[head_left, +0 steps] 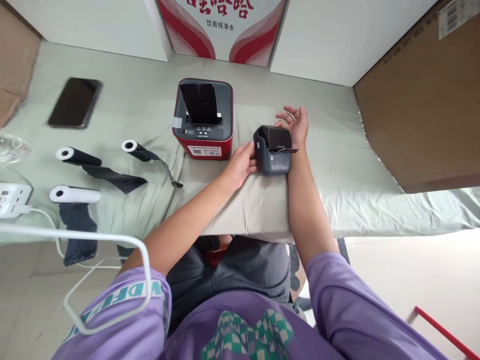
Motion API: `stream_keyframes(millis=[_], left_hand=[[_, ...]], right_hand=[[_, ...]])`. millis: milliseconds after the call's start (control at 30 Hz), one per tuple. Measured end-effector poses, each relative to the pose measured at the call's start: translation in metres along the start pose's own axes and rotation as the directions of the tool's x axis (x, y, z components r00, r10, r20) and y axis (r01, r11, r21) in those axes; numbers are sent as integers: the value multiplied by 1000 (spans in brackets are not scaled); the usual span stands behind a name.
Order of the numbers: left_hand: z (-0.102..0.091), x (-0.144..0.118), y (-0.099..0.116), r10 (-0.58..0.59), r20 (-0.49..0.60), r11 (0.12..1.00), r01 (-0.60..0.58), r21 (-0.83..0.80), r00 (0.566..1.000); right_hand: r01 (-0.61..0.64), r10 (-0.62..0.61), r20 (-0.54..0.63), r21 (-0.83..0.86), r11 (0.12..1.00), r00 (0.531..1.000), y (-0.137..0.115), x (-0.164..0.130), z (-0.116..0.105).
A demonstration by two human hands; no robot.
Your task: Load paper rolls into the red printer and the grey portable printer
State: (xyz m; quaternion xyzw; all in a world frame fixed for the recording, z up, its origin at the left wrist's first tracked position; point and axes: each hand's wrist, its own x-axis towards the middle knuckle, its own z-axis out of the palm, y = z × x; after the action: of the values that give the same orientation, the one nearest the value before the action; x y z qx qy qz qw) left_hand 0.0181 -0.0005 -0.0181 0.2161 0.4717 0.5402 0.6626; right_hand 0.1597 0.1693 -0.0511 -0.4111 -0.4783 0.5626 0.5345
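A small dark-grey label printer (274, 159) stands on the cloth-covered table in front of me, a strip sticking out of its front slot. My left hand (242, 164) grips its left side, thumb high and fingers lower, with some fingertips hidden. On the far right side, my right hand (296, 125) is open, palm turned up and fingers loosely spread; its wrist is beside the printer's right edge. Just left of my hands is a larger red and black receipt printer (204, 132), with a black sheet (198, 102) rising from its slot.
Several paper rolls lie at the left: a black roll (80, 156), another black roll (137, 150) and a white-backed roll (77, 194). Beyond them is a phone (75, 102). A white power strip (14, 200) sits at the left edge, a cardboard box (420, 100) at the right.
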Motion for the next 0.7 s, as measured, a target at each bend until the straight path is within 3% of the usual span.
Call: stream_keyframes(millis=[133,267,333,433,533,700], left_hand=[[-1,3,-10,251,26,941,-251,226,968],[-10,8,-18,499,184,660,-509,553,847],[-16,12,-20,543,231,529,-543,652,807],[-22,19,-22,562,237,428,-523,737,793],[-22,20,-21,591,233,385,-524,760,772],[-19,13,-16,690,202,364,-574,733,695]], right_hand=[[-43,46,-40,55,998,998,-6,-2,0],[-67,75,-77,104,992,994,-11,-6,3],[-63,71,-71,110,992,995,-10,-6,5],[-48,54,-54,113,992,997,-7,-6,8],[-42,51,-65,134,990,997,-5,-7,12],[-53,67,-88,151,987,994,-10,-12,16]])
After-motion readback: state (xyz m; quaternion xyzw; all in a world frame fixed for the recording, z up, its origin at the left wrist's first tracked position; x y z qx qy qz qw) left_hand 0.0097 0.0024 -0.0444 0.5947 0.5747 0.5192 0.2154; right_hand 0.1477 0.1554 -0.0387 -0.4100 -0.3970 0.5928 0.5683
